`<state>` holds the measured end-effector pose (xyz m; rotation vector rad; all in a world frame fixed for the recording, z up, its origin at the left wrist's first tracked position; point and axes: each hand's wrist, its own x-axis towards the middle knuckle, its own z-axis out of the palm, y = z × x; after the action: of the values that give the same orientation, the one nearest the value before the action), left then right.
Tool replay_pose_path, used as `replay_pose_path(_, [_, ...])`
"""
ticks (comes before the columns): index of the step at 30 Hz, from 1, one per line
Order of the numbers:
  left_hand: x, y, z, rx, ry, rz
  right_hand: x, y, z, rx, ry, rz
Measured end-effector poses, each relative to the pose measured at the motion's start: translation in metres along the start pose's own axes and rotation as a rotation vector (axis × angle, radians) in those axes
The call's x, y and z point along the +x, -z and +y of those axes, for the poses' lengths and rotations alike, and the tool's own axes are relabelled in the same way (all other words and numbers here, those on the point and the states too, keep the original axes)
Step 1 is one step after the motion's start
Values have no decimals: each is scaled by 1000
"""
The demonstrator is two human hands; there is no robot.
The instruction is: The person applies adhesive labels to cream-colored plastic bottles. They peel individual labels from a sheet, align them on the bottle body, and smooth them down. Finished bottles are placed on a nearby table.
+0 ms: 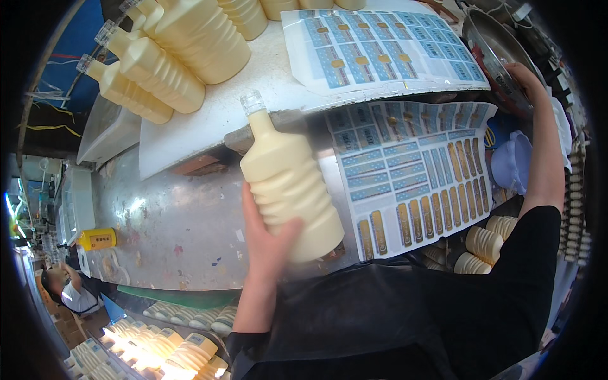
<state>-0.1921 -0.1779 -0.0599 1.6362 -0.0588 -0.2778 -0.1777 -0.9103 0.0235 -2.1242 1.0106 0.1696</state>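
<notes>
A pale yellow ribbed plastic bottle (288,180) with a clear threaded neck tilts over the front of the bench. My left hand (269,244) is wrapped around its lower side, thumb across the front. Far to the right, my right hand (525,79) is at the rim of a round metal pan (497,38), fingers bent together; what they hold, if anything, is hidden. Between my hands lies a sheet of blue and gold stickers (411,180). A second sticker sheet (380,47) rests on the raised white board (253,101) behind it.
Several similar bottles (196,41) stand on the board at the back left. A lilac plastic tub (512,161) sits below the pan. On the metal bench (171,215) is a yellow container (97,239). Crated bottles (171,351) are at lower left, near another person (69,288).
</notes>
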Motion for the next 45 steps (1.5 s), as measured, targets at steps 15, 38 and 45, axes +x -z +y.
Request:
replay_pose_path(15, [-8,-3,-12,51,-163,-13,-233,-203,-111,-37,961,-20])
replay_pose_path(38, [-20,-15,-15,18,-164,95,-181,-339,-81,-570,783,247])
replay_pose_path(45, [-20,-16,-17,-5,-158,102,-138,-349,-88,-627,799,91])
